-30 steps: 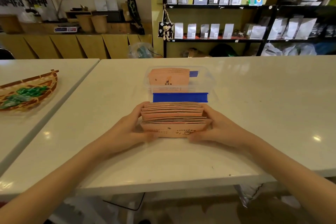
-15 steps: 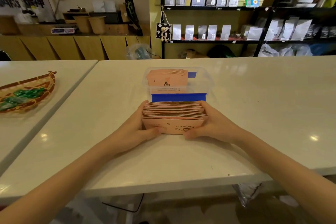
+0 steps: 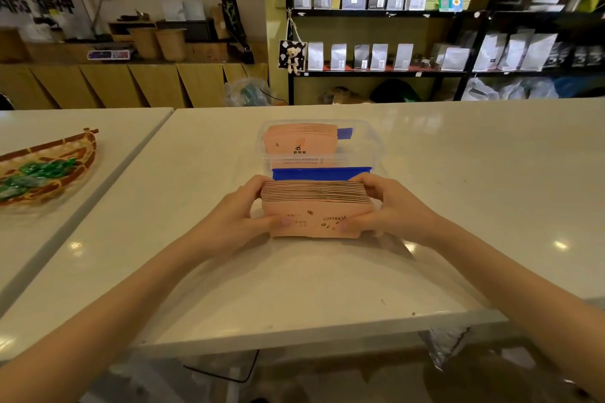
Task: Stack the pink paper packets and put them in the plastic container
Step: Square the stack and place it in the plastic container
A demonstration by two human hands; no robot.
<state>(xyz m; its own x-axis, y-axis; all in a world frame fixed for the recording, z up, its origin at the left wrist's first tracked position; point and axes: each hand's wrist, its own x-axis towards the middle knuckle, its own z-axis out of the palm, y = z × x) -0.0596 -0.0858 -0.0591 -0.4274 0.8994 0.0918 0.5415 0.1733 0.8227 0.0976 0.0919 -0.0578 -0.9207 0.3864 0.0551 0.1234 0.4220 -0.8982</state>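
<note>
A thick stack of pink paper packets (image 3: 316,206) stands on edge just above the white table, squeezed from both sides. My left hand (image 3: 240,216) grips its left end and my right hand (image 3: 389,209) grips its right end, thumbs on the printed front packet. Right behind it stands the clear plastic container (image 3: 370,144), which holds another upright bunch of pink packets (image 3: 299,141) in its left part. A blue strip (image 3: 322,172) runs along the container's near side, and a small blue piece (image 3: 344,133) shows inside.
A woven basket (image 3: 78,154) with green wrapped items lies on the neighbouring table at the left. A narrow gap (image 3: 154,134) separates the two tables. Shelves of white pouches (image 3: 376,56) stand behind the table's far edge.
The packets, loosely fanned a second ago, are now pressed into a tight, even stack. Both hands have lifted it slightly and closed in on its ends.
</note>
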